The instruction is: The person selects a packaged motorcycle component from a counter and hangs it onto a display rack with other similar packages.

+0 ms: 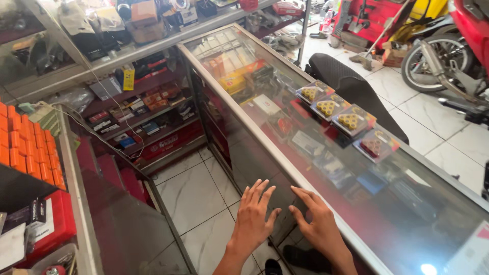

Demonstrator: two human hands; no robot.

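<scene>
I stand behind a long glass display counter (305,183) with a metal frame. My left hand (256,216) is flat with fingers spread, pressed against the counter's dark rear panel just below the top edge. My right hand (318,221) is beside it at the counter's metal edge, fingers apart and slightly curled, holding nothing. On the glass top farther away lie several clear blister packs (349,119) of small round yellow and red parts. Boxed goods show through the glass below.
Wall shelves (142,109) on the left hold boxes and packaged parts, with orange boxes (28,153) stacked nearer me. A narrow tiled floor aisle (198,198) runs between shelves and counter. Beyond the counter stand a black seat (351,84) and a red motorcycle (453,51).
</scene>
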